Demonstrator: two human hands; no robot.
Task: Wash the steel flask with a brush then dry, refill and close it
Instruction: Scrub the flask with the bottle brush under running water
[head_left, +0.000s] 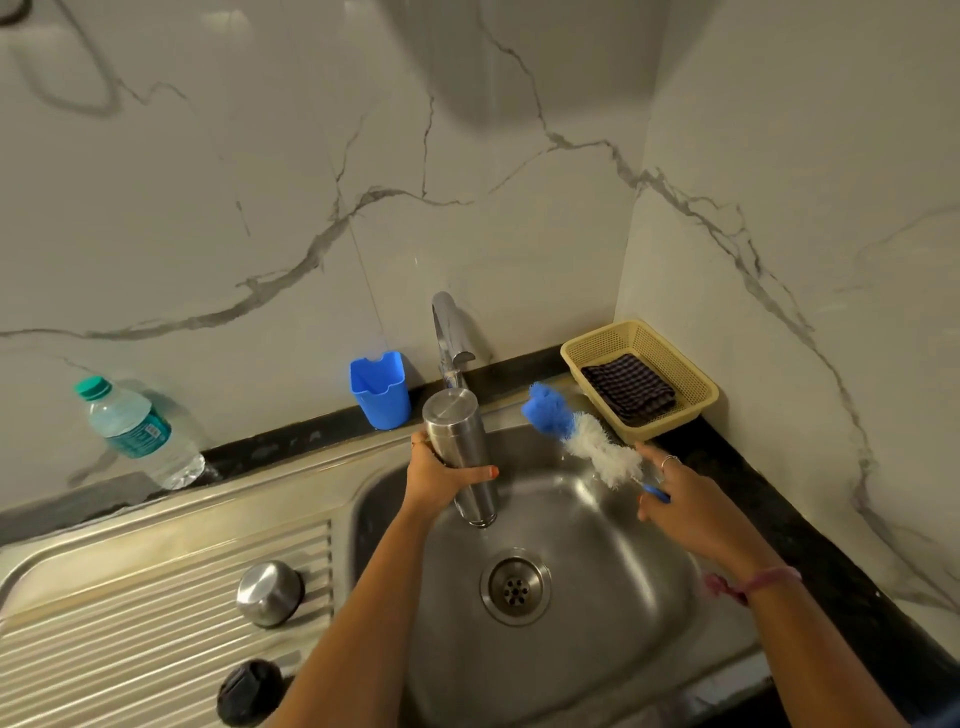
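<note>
Steel flask (460, 451) is inverted over the sink (613, 525), base up toward the tap (448, 338), mouth down and tilted slightly toward you; your left hand (441, 475) wraps its mid-body, thumb across the front. Your right hand (680, 499) grips the blue handle of the bottle brush (582, 434), which sits clear of the flask, off to its right, blue foam tip pointing up and away toward the yellow basket (691, 395). Judgement: the step in hand is brushing or draining, and the brush is outside the flask. To do it well, turn the flask mouth toward the brush, hold it low over the basin so drips fall in, and feed the foam tip straight down the bore instead of at an angle; the wet steel wall likely slips, so keep a full wrap and twist the brush, not the flask. No water stream is discernible from the tap. Dark checked cloth (628, 387) lies in the basket, well apart from the flask, for drying. Steel cap (270, 592) and a black piece (249, 691) rest on the drainboard (130, 623), left of the basin. Plastic water bottle (137, 434) stands on the tabletop at far left; a blue holder (380, 388) stands beside the tap.
</note>
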